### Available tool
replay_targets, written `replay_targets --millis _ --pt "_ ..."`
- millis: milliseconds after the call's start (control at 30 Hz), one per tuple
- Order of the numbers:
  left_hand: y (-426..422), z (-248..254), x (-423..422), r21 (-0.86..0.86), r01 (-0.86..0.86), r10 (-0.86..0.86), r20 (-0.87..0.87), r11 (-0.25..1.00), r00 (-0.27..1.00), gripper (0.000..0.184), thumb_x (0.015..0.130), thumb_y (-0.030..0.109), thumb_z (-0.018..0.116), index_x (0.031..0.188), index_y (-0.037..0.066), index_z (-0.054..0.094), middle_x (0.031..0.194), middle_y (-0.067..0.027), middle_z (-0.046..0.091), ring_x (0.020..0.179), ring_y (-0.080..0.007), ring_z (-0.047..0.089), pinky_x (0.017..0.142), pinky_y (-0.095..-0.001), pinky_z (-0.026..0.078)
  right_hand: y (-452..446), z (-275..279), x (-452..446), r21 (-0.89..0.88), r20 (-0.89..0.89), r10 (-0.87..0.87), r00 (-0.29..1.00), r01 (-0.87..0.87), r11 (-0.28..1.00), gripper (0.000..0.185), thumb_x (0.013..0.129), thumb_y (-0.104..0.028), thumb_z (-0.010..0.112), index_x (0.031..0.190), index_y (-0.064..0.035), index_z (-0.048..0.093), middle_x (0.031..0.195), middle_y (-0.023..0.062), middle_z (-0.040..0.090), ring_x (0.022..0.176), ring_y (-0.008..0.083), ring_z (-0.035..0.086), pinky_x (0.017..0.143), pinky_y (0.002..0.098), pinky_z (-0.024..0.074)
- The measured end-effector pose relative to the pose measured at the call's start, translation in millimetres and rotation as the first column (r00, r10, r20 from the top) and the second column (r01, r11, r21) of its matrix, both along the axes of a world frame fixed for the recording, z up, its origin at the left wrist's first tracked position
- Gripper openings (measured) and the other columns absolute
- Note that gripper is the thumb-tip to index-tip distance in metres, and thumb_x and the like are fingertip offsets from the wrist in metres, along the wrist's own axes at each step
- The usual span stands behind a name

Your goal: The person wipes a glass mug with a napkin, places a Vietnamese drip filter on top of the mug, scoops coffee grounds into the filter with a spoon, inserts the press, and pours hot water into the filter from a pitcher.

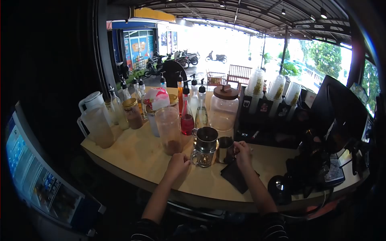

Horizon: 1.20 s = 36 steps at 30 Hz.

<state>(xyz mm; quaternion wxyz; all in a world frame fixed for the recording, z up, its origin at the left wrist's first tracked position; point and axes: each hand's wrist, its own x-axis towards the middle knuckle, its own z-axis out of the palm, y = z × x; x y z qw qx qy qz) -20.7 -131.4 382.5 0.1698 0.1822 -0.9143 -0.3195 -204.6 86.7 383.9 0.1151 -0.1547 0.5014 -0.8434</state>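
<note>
A glass mug (204, 158) stands on the wooden counter with a metal dripper (206, 138) on top of it. Just left of the mug is my left hand (179, 164), its fingers closed near the mug's handle; what they hold, if anything, is hidden. My right hand (243, 154) is closed at the right side of a dark metal pitcher (225, 150), which stands beside the mug. Under my right wrist lies a dark folded cloth (235, 176). Behind my left hand rises a tall clear pitcher (169, 130) with some brown contents low down.
Pump bottles (187, 116), lidded jars (132, 114) and plastic pitchers (97, 124) line the counter's back and left. A large glass jar (224, 110) has a wooden lid. Stacked cups (276, 89) stand behind, with a dark monitor (335, 106) at right.
</note>
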Motion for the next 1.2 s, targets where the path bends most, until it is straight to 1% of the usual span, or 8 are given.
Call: replay_targets --millis 133,233,500,567,733,933,1100,1200 --pt "-7 -6 24 0.047 -0.031 0.035 -0.086 0.998 0.996 0.024 0.077 0.019 0.069 0.083 -0.004 0.063 0.076 -0.0142 0.066 0.066 -0.0193 0.064 0.064 -0.0323 0.050 -3 -22 -1 -0.033 0.015 0.009 1.000 -0.009 0.999 0.017 0.083 -0.008 0.065 0.077 -0.0103 0.049 0.064 -0.0019 0.048 0.058 0.0080 0.046 0.056 0.0231 0.0373" --pt "0 7 49 0.265 -0.092 0.110 -0.055 0.960 0.992 0.021 0.081 0.018 0.067 0.083 -0.002 0.062 0.073 -0.0079 0.065 0.065 -0.0129 0.061 0.063 -0.0281 0.048 2 -22 3 0.014 -0.026 0.001 1.000 0.000 1.000 0.015 0.085 -0.010 0.064 0.078 -0.0103 0.050 0.065 -0.0021 0.049 0.060 0.0078 0.047 0.057 0.0235 0.0384" --pt "25 48 49 0.626 0.348 0.083 -0.554 0.698 0.828 0.011 0.091 0.012 0.059 0.090 0.000 0.060 0.071 -0.0017 0.059 0.062 -0.0087 0.057 0.059 -0.0238 0.049 3 -22 8 0.305 -0.212 0.006 0.977 0.060 0.950 0.012 0.088 -0.015 0.059 0.091 -0.0053 0.052 0.078 0.0008 0.052 0.067 0.0098 0.050 0.063 0.0243 0.0428" --pt "30 59 44 0.634 0.357 0.076 -0.550 0.686 0.832 0.013 0.092 0.013 0.058 0.090 0.000 0.060 0.071 -0.0028 0.060 0.063 -0.0089 0.058 0.060 -0.0241 0.049 2 -12 16 0.198 -0.741 -0.251 0.622 0.561 0.804 0.021 0.082 -0.009 0.064 0.099 -0.0041 0.052 0.085 0.0045 0.053 0.073 0.0124 0.052 0.063 0.0245 0.0429" --pt "38 84 34 0.657 0.437 -0.070 -0.507 0.614 0.859 0.023 0.093 0.020 0.058 0.083 0.000 0.063 0.069 -0.0037 0.061 0.057 -0.0081 0.057 0.055 -0.0219 0.047 13 52 99 0.233 -0.844 0.117 0.524 0.162 0.959 0.054 0.073 -0.001 0.071 0.123 -0.0063 0.052 0.092 0.0076 0.055 0.081 0.0167 0.055 0.067 0.0295 0.0461" --pt "48 98 11 0.620 0.542 -0.242 -0.504 0.567 0.829 0.027 0.093 0.025 0.058 0.085 0.000 0.065 0.067 -0.0022 0.061 0.056 -0.0056 0.056 0.050 -0.0192 0.042 -4 79 128 0.082 -0.994 0.057 0.095 0.282 0.956 0.042 0.072 -0.003 0.073 0.113 -0.0056 0.063 0.087 0.0075 0.058 0.076 0.0218 0.058 0.064 0.0311 0.0473" --pt "41 113 13 0.656 0.571 -0.294 -0.492 0.493 0.820 0.028 0.094 0.027 0.056 0.096 0.000 0.065 0.071 -0.0016 0.062 0.059 -0.0052 0.056 0.050 -0.0194 0.043 -7 98 111 -0.038 -0.993 -0.082 0.089 0.410 0.911 0.031 0.076 -0.001 0.069 0.106 -0.0008 0.064 0.082 0.0093 0.061 0.067 0.0209 0.059 0.058 0.0311 0.0466" --pt "20 107 25 0.643 0.510 -0.339 -0.381 0.571 0.860 0.020 0.093 0.020 0.058 0.095 0.000 0.063 0.075 -0.0009 0.061 0.063 -0.0052 0.057 0.056 -0.0197 0.045 9 117 103 0.031 -0.949 -0.143 0.282 0.532 0.846 0.024 0.078 0.001 0.067 0.102 -0.0001 0.065 0.077 0.0100 0.061 0.062 0.0201 0.059 0.054 0.0303 0.0456"
